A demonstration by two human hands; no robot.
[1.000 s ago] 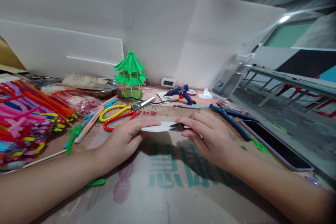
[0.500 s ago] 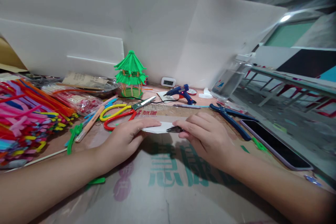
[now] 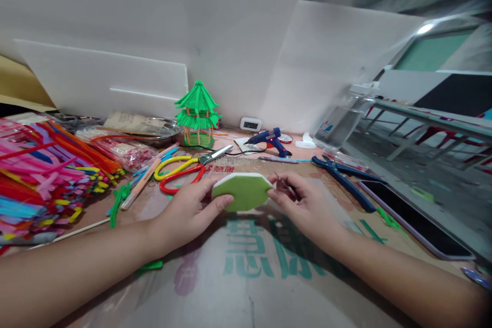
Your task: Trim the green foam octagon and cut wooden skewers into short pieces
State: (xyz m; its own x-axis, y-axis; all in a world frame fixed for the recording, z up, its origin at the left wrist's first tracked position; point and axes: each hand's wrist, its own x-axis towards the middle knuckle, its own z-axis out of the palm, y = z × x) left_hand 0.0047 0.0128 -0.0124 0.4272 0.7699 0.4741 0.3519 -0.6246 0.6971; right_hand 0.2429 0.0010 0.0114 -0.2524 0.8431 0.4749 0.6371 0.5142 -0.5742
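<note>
"Two hands and one eight-sided piece, by the look of it. Where is it exactly?"

"The green piece (image 3: pixel 243 192) is held up above the printed cardboard (image 3: pixel 246 307), between the hands, its green face tilted toward the wearer and a white edge showing along the top."

"How is it gripped?"

"The left hand (image 3: pixel 188 210) pinches its left side, thumb flat on the green face, fingers behind and mostly hidden. The right hand (image 3: pixel 305 205) is closed around a small dark tool (image 3: pixel 289 190), with the thumb tip right by the piece's right edge. I can't tell whether that thumb presses on it."

"And the tool?"

"Mostly covered by the fingers; its tip isn't clear."

"Would the piece be heavy?"

"I'd guess light, like foam board with a coloured facing: fairly stiff as a flat slab, yet easily dented at the corners. Probably not very slippery."

"So where should one hold it?"

"Broadly, across both faces near a side, as the left thumb does. A hard squeeze on the rim could crush it, and I'd keep fingertips away from the tool's side."
</note>
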